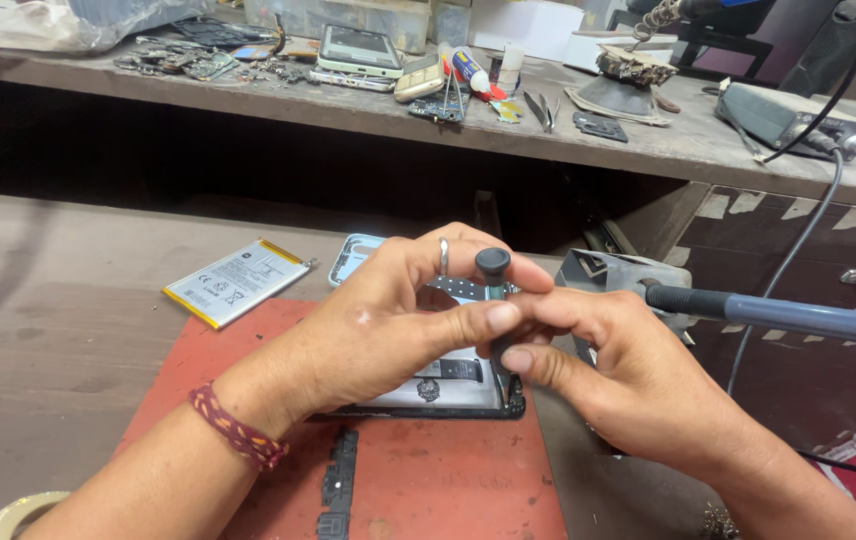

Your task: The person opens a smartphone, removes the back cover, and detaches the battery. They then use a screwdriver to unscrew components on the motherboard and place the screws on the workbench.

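A: We've got both hands bunched together over the opened phone (448, 395), which lies flat on the red mat (428, 480). The left hand (388, 320) and the right hand (598, 360) meet at a small screwdriver (494, 300).

B: And we can see its black round cap at the top, the shaft running nearly straight down toward the phone's right edge. So the long axis stands upright, tip low, cap high.

A: Left thumb and forefinger are pinched closed on the shaft just under the cap. Right fingertips press in from the other side, closed around the lower shaft as far as we can tell. Both hands are equally near; the tool sits right between them.

B: Room-wise, we note the mat's right edge falls just beside the phone, and a grey handled tool (778, 315) with its cable reaches in from the right, behind the right hand.

A: Left of us, a battery (238, 282) lies well apart on the bench, and a black strip part (338, 490) rests on the mat below the phone.
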